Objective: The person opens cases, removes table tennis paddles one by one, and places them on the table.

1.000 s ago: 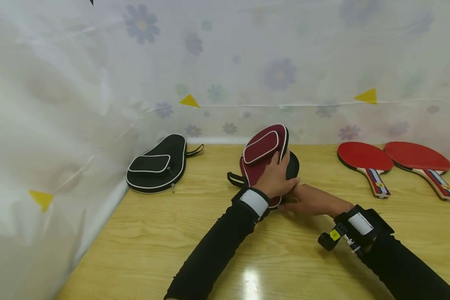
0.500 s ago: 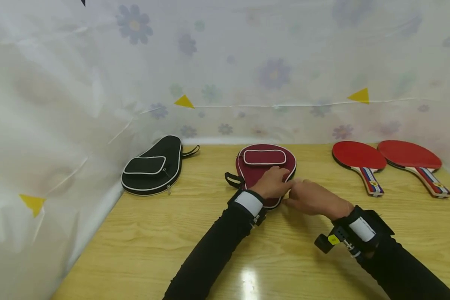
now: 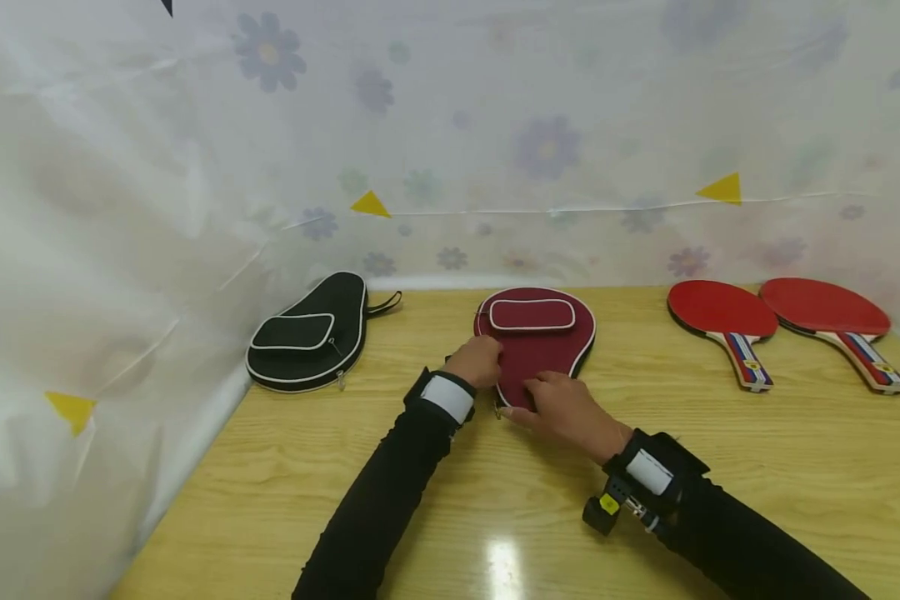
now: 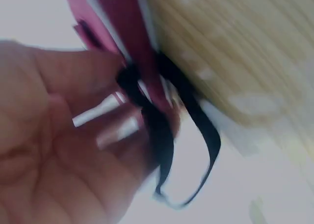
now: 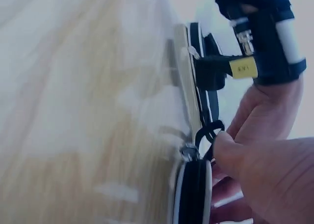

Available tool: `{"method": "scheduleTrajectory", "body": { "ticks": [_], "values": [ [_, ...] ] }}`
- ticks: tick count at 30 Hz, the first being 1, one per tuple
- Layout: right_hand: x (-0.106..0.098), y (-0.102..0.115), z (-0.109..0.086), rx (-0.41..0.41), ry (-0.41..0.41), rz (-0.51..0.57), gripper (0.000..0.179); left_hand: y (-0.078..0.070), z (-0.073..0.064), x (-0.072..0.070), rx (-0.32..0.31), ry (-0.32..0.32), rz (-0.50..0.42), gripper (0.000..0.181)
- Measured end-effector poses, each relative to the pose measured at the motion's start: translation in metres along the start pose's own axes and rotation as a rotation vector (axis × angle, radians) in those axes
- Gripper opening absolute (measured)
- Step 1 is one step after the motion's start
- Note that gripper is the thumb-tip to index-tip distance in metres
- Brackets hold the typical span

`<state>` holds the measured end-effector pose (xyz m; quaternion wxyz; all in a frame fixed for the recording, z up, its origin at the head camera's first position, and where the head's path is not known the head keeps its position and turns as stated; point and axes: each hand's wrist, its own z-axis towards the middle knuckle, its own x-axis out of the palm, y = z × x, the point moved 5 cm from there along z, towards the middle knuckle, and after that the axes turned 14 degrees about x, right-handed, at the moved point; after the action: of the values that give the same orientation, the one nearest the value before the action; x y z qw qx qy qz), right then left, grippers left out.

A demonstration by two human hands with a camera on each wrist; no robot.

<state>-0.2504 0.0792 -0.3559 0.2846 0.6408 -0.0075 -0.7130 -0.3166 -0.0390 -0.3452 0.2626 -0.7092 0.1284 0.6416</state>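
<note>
A maroon table tennis paddle case [image 3: 543,352] with white piping lies flat, its narrow end toward me. My left hand [image 3: 476,362] grips its left edge, thumb and fingers on opposite sides, beside the black strap loop [image 4: 212,140]. That view is blurred. Over the narrow end is my right hand [image 3: 570,408], its fingers loosely bent on the case top and its thumb near the metal zipper pull [image 5: 189,153]. Whether the thumb touches the pull, I cannot tell. The inside of the case is hidden.
On the left lies a black paddle case [image 3: 307,333] with white piping. Two red table tennis paddles, one nearer [image 3: 722,308] and one farther right [image 3: 825,305], lie on the wooden table [image 3: 570,533]. A flowered sheet [image 3: 450,125] hangs behind.
The maroon case was tilted up in both hands and now lies flat. My left hand has shifted left to the strap side. My right hand has moved left onto the narrow end.
</note>
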Motion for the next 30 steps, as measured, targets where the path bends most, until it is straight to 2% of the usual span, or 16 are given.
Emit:
{"method": "scheduleTrajectory", "body": {
  "ticks": [5, 10, 19, 25, 30],
  "values": [
    [0.003, 0.012, 0.004, 0.090, -0.079, -0.028, 0.053, 0.010, -0.004, 0.000, 0.053, 0.070, 0.015, 0.031],
    [0.002, 0.015, 0.007, 0.130, -0.112, -0.071, 0.055, 0.016, -0.002, 0.000, 0.113, 0.044, 0.065, 0.030],
    [0.003, 0.009, 0.010, 0.179, -0.033, -0.113, 0.054, 0.018, -0.002, 0.004, 0.114, 0.027, 0.061, 0.028],
    [-0.001, -0.001, 0.008, 0.140, 0.040, -0.043, 0.053, 0.016, -0.005, 0.006, 0.107, 0.029, 0.061, 0.023],
    [-0.008, -0.010, 0.007, 0.087, 0.086, -0.003, 0.046, 0.010, -0.008, 0.005, 0.126, -0.003, 0.087, 0.018]
  ]
}}
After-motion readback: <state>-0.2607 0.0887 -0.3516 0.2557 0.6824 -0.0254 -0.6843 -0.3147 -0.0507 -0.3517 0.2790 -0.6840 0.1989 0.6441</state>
